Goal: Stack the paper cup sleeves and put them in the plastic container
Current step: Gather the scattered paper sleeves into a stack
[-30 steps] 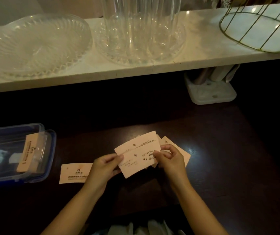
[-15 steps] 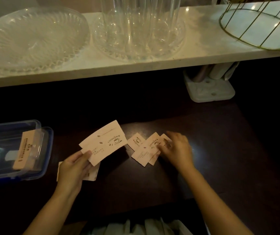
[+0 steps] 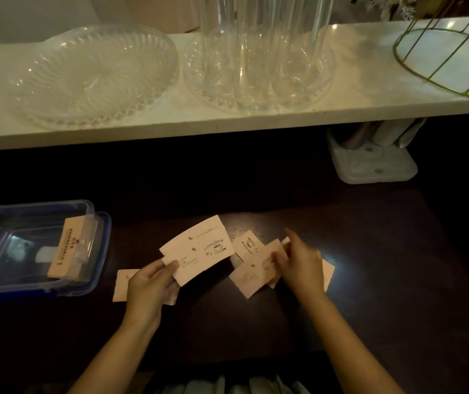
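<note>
My left hand [image 3: 149, 285] pinches a small stack of flat pink paper cup sleeves [image 3: 199, 250] by its lower left corner, held just above the dark table. My right hand [image 3: 303, 264] rests on a loose pile of sleeves [image 3: 251, 273] on the table, fingers closing on the top one. One more sleeve [image 3: 121, 284] lies flat under my left hand. At the far left stands the clear plastic container [image 3: 6, 251] with a blue rim, and a sleeve [image 3: 70, 248] leans inside it.
A white shelf [image 3: 355, 89] runs across the back above the table. On it stand a cut-glass dish [image 3: 94, 78], a tall clear glass vessel [image 3: 259, 52] on a glass plate, and a gold wire basket [image 3: 449, 55]. A pale plastic holder [image 3: 369, 163] sits under the shelf at right.
My hands have parted. The left carried the stack of sleeves to the left, and the right went down onto the loose pile and lifts its top sleeve slightly.
</note>
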### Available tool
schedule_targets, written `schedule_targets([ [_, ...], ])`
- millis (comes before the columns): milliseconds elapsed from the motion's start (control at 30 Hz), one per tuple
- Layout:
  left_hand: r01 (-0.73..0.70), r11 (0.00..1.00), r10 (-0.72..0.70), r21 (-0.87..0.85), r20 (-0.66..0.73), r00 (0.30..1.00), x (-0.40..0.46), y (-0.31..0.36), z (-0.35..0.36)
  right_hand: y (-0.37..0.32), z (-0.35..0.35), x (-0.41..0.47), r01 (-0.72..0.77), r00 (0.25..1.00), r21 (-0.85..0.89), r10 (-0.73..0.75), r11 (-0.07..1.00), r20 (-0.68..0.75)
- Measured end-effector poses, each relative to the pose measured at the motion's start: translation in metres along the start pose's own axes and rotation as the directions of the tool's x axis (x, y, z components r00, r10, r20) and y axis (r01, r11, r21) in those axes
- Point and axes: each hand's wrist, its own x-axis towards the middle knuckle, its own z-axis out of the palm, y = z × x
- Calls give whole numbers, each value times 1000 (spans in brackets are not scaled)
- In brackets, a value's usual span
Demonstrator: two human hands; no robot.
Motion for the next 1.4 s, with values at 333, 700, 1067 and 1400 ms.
schedule_targets([
  [333, -51, 998, 50, 35, 13, 999, -4, 0, 25, 8, -40, -16, -338, 909, 776, 397, 532, 124],
  [700, -123, 986, 100, 110, 196, 975, -19, 3, 44, -33, -6, -29, -217, 969, 634, 243, 742, 47],
  [1067, -15, 997, 15, 73, -2, 1000, -2, 4, 17, 64, -20, -15, -91, 985, -404, 142, 910, 96],
  [1400, 17, 1000, -17, 1, -4, 1000, -4, 0, 35, 59, -37, -6, -296, 938, -110, 310, 949, 156],
])
